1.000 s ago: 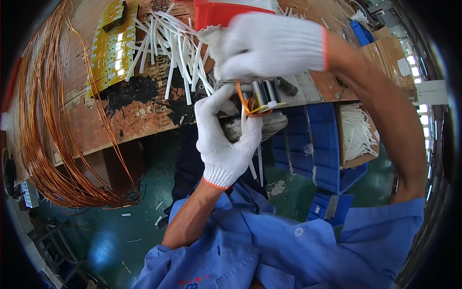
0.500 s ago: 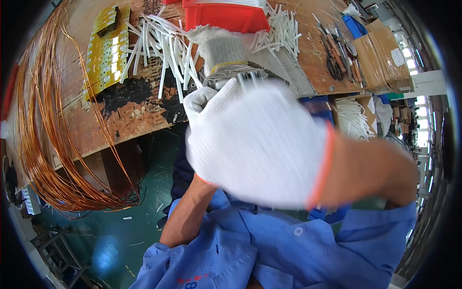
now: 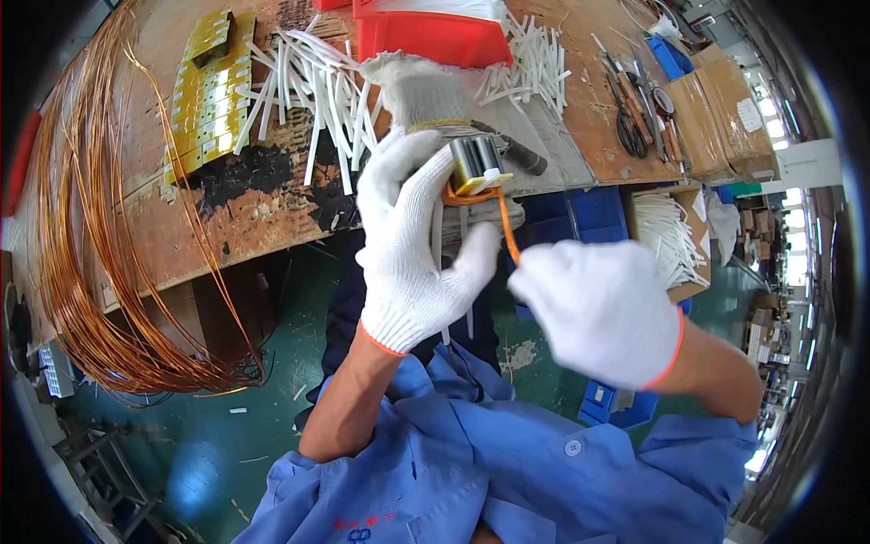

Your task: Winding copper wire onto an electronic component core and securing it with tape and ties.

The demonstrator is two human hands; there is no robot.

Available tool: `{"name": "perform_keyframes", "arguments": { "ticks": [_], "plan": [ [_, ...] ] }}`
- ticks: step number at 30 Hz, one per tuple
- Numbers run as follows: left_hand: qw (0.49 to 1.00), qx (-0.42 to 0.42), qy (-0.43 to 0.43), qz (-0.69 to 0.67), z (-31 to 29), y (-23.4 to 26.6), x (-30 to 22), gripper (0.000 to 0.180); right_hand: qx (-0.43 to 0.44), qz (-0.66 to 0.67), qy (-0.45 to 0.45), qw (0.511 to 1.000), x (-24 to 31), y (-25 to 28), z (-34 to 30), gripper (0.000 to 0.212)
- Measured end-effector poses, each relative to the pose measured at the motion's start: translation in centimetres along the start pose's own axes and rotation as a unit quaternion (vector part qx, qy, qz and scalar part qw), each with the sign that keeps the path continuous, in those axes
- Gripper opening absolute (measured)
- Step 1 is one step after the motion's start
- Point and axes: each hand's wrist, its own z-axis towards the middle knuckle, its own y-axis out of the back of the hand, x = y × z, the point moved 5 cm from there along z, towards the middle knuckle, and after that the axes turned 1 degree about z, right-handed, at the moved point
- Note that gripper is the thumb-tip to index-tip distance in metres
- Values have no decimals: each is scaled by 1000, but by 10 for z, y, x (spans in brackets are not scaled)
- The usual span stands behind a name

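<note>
A small yellow-framed coil (image 3: 469, 186) with dark cylindrical cores and copper winding is at the near table edge. The curled fingers of my white-gloved left hand (image 3: 403, 240) are against its left side, and the blurred thumb is lower, apart from it. From the coil a flat orange-copper wire (image 3: 508, 231) runs down to the right into my gloved right hand (image 3: 598, 308), which is closed around its end. Motion smears the right fingers. Just behind the coil are a grey cloth-wrapped block (image 3: 421, 95) and a dark rod (image 3: 524, 156).
Large loops of copper wire (image 3: 77, 299) hang over the left edge. White tubes (image 3: 317, 100) lie near a yellow strip (image 3: 210, 113) and a red bin (image 3: 430, 38). Tools (image 3: 634, 109) and cardboard boxes (image 3: 725, 113) are at right. Blue bins (image 3: 598, 399) stand below.
My right hand has moved down and right, away from my left hand, drawing the wire out. The coil, mostly hidden before, now shows. My left thumb has opened away from the fingers.
</note>
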Motion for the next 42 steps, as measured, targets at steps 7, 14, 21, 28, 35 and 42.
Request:
{"name": "perform_keyframes", "arguments": {
  "ticks": [7,14,21,28,35,42],
  "plan": [
    [995,-36,74,-62,-10,-13,16,66,-55,-23,169,984,45,42,98,22],
    [994,-77,69,-20,-1,-1,10,49,29,366,-11,930,-96,1,116,34],
    [999,5,-2,48,11,-6,-5,71,11,-32,51,998,28,18,12,18],
    [993,25,109,40,-7,-15,9,45,-131,-73,395,906,-8,39,150,19],
    [997,-28,65,-9,6,-4,10,56,31,392,-74,916,-83,0,57,24],
    [998,-30,-23,59,3,-10,8,67,-61,-124,93,986,57,33,46,25]
  ]
}}
